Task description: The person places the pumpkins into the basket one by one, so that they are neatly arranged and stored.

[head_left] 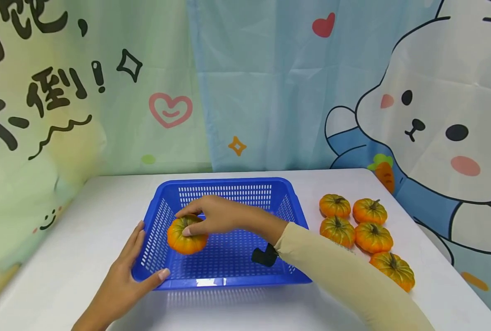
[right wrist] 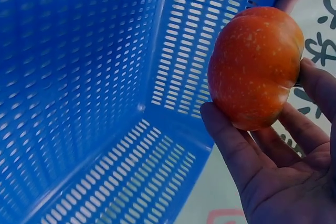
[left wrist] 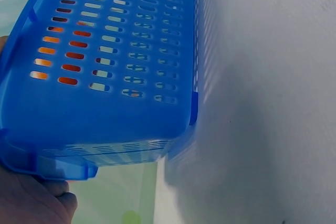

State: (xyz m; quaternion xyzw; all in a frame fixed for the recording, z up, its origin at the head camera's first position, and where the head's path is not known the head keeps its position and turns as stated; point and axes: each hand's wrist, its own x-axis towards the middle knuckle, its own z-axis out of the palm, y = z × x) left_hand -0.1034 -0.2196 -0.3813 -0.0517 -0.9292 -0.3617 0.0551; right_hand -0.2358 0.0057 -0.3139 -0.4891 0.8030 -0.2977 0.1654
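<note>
My right hand (head_left: 214,215) grips a small orange pumpkin (head_left: 186,241) from above, over the left part of a blue plastic basket (head_left: 245,281). In the right wrist view, the thumb and fingers curve round the pumpkin (right wrist: 256,66), and its smooth reddish underside shows beside the slotted basket wall (right wrist: 178,51). My left hand (head_left: 123,276) holds the basket by its left rim, thumb over the near corner and fingers along the outer side. The left wrist view has this hand (left wrist: 31,200) at the rim, with orange showing through the wall slots (left wrist: 105,98).
Several more small pumpkins (head_left: 373,236) stand in a cluster on the white table (head_left: 237,312), right of the basket. A black piece (head_left: 265,255) is by the right wrist. Behind the table hangs a printed curtain (head_left: 254,92).
</note>
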